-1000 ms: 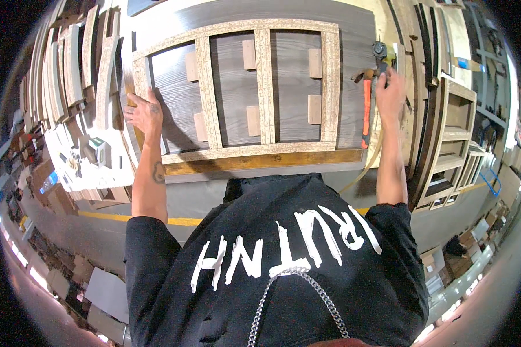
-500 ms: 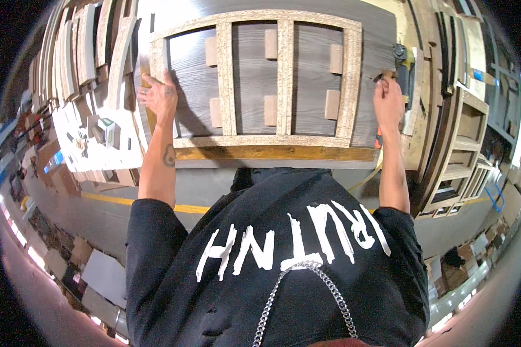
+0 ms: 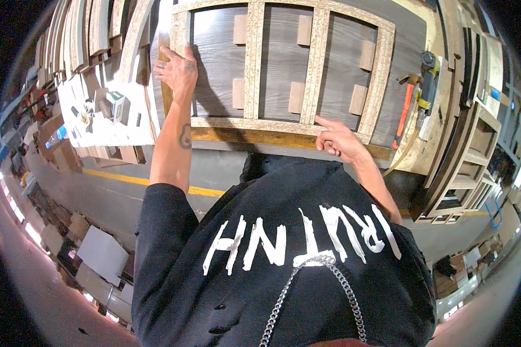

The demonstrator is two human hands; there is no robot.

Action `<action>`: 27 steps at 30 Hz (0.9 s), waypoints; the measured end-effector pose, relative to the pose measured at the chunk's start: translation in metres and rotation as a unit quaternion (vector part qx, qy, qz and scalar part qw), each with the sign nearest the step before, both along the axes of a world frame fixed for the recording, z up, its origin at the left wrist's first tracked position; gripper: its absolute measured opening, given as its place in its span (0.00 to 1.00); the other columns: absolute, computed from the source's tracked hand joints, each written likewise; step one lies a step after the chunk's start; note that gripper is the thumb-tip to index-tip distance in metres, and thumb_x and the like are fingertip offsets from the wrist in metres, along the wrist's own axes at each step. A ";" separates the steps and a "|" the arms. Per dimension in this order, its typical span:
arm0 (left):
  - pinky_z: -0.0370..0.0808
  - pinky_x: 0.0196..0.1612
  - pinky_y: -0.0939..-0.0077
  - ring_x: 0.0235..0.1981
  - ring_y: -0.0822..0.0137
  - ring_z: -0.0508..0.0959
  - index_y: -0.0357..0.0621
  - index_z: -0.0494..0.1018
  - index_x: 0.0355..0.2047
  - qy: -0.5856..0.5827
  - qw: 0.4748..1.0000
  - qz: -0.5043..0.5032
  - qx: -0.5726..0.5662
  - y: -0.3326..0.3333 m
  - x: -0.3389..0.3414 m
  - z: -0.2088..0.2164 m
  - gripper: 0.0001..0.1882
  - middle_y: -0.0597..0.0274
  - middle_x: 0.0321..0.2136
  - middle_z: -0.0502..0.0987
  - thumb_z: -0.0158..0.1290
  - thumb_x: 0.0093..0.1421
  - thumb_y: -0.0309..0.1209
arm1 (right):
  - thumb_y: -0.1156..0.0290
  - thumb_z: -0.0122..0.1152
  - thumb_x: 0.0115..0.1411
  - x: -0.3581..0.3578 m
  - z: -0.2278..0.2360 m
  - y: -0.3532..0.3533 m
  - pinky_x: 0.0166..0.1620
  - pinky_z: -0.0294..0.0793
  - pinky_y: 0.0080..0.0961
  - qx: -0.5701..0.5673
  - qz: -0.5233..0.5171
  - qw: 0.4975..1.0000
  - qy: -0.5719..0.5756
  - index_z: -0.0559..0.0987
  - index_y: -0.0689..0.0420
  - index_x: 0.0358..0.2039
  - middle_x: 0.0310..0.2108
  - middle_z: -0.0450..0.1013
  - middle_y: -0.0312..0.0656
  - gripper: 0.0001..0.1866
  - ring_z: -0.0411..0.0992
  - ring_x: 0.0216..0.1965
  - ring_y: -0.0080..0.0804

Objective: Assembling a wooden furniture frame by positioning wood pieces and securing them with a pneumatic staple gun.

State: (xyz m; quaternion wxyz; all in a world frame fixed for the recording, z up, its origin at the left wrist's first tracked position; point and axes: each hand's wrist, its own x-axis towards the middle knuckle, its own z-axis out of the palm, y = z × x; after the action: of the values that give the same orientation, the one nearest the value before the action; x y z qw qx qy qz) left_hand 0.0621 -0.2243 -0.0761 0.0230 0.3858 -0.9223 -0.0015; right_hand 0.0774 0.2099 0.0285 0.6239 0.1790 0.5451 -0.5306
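Observation:
A wooden frame (image 3: pixel 252 63) of pale, flaky-looking strips lies flat on a grey wood-grain board (image 3: pixel 283 69), with two crosspieces between its ends. Small brown wood blocks (image 3: pixel 295 97) sit inside its openings. My left hand (image 3: pixel 178 72) rests at the frame's left end, fingers spread and holding nothing. Along the near rail is my right hand (image 3: pixel 342 141), its index finger stretched toward the foot of the right crosspiece, the others loosely curled around nothing visible. A hammer (image 3: pixel 404 113) with an orange handle lies on the board, right of the frame.
Right of the hammer is a yellow-and-black power tool (image 3: pixel 427 81) with a hose (image 3: pixel 408 144). Wood strips (image 3: pixel 98 29) stack at the far left, near a white surface (image 3: pixel 104 127) holding a small box (image 3: pixel 117 106). Ladder-like wooden frames (image 3: pixel 466 156) stand at the right.
My right hand has let go of the hammer and moved left and nearer, to the frame's near rail. The left hand stays at the frame's left end. The whole view has shifted.

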 end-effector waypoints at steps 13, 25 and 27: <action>0.45 0.64 0.33 0.64 0.25 0.49 0.33 0.44 0.68 -0.023 0.998 0.011 0.055 0.007 -0.003 0.007 0.48 0.16 0.61 0.49 0.32 0.64 0.64 | 0.76 0.49 0.63 0.006 -0.013 0.006 0.16 0.55 0.13 -0.022 -0.067 0.997 0.012 0.60 0.70 0.63 0.21 0.73 0.41 0.28 0.57 0.13 0.13; 0.47 0.61 0.31 0.63 0.27 0.52 0.39 0.46 0.68 -0.014 0.999 0.005 0.034 0.003 -0.001 0.010 0.45 0.17 0.60 0.51 0.32 0.65 0.63 | 0.72 0.56 0.59 -0.054 -0.021 0.140 0.38 0.76 0.31 0.419 -0.116 0.700 0.567 0.77 0.64 0.44 0.31 0.79 0.48 0.14 0.77 0.30 0.38; 0.48 0.61 0.31 0.63 0.27 0.53 0.39 0.46 0.68 -0.002 1.000 -0.006 0.027 0.005 -0.004 0.006 0.45 0.17 0.59 0.52 0.32 0.65 0.63 | 0.66 0.58 0.57 -0.085 -0.041 0.183 0.41 0.76 0.38 0.470 -0.088 0.625 0.617 0.76 0.64 0.45 0.34 0.78 0.52 0.18 0.77 0.36 0.49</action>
State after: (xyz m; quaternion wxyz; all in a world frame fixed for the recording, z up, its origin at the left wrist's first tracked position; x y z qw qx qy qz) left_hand 0.0583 -0.2189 -0.0706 0.0104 0.3807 -0.9243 -0.0256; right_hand -0.0079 0.3932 -0.0128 -0.0769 0.1258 0.9595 -0.2402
